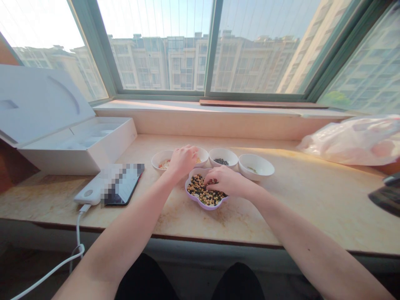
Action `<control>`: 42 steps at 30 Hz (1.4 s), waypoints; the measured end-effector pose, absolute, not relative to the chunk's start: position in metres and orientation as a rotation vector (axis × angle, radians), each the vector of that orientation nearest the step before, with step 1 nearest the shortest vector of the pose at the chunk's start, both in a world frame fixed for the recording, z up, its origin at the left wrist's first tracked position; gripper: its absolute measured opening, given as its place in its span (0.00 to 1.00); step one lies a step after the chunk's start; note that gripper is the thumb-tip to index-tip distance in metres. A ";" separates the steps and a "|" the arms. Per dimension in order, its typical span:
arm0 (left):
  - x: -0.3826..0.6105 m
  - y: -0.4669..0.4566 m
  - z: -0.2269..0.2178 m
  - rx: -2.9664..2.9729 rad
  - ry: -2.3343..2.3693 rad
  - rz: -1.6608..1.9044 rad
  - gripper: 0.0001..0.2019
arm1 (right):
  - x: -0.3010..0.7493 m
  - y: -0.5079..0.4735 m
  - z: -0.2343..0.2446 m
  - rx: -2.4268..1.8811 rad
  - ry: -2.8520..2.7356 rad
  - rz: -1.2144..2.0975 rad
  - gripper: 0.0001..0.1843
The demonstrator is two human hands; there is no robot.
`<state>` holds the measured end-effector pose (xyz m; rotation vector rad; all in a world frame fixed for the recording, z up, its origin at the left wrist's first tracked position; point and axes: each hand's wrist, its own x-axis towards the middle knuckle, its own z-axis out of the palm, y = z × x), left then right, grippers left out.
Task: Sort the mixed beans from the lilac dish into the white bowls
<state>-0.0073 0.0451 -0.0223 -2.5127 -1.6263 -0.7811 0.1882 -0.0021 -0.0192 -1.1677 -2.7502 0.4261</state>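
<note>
A purple flower-shaped dish (200, 201) full of mixed yellow, dark and brown beans sits on the stone sill in front of me. My right hand (226, 181) rests in the dish, fingers pinched into the beans. My left hand (182, 160) hovers curled over the second small white bowl (202, 155), fingers bunched together; whether anything is in them is hidden. Left of it is a white bowl (158, 159) with pale and reddish bits. To the right stand a white bowl with dark beans (223, 156) and another white bowl (256, 165) holding a few greenish beans.
An open white box (78, 146) stands at the left. A phone (123, 189) and a white power bank (89, 192) with a cable lie near the sill's front edge. A plastic bag (353, 139) lies at the right, a dark object (386, 198) near the right edge.
</note>
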 end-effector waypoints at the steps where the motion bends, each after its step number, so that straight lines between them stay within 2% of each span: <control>1: -0.007 0.045 -0.022 -2.515 -1.623 -0.781 0.14 | 0.188 -0.002 -0.019 -1.173 -2.741 0.430 0.09; 13: -0.007 0.043 -0.023 -2.529 -1.625 -0.801 0.14 | 0.189 0.000 -0.020 -1.113 -2.715 0.478 0.12; 22: -0.009 0.043 -0.022 -2.541 -1.612 -0.839 0.13 | 0.190 -0.002 -0.017 -1.172 -2.616 0.464 0.07; 27: -0.010 0.042 -0.020 -2.573 -1.589 -0.895 0.13 | 0.194 -0.002 -0.014 -1.223 -2.629 0.343 0.11; 30: -0.009 0.040 -0.019 -2.674 -1.542 -1.005 0.13 | 0.196 -0.003 -0.013 -1.257 -2.439 0.327 0.13; 33: -0.004 0.035 -0.019 -2.886 -1.340 -1.223 0.11 | 0.197 -0.003 -0.013 -1.253 -2.109 0.499 0.16; 37: 0.005 0.031 -0.022 -3.081 -1.021 -1.433 0.11 | 0.199 0.001 -0.016 -1.152 -1.785 0.904 0.28; 42: 0.012 0.034 -0.030 -2.975 -1.009 -1.601 0.05 | 0.199 0.005 -0.020 -1.059 -1.639 1.132 0.31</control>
